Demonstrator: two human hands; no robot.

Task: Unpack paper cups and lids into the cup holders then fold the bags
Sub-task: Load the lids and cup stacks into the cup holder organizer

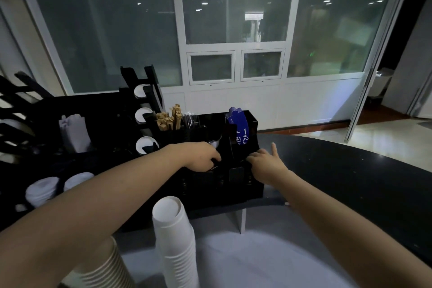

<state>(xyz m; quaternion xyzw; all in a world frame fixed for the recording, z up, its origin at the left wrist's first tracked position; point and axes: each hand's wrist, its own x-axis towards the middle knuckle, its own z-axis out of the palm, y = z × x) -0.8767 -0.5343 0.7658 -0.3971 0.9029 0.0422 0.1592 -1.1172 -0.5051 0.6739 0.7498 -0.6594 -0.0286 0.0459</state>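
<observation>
At the tabletop's back edge, both my hands grip the black organizer [233, 184], left hand [203, 156], right hand [266, 163]; shift it squarely, sparing cup stack [175, 236].

1. Left hand [201, 156]: bare, no glove, ring or watch visible.
2. Right hand [265, 163]: bare, likewise unadorned.
3. Both forearms: bare up to the frame edge; no sleeve in view.
</observation>
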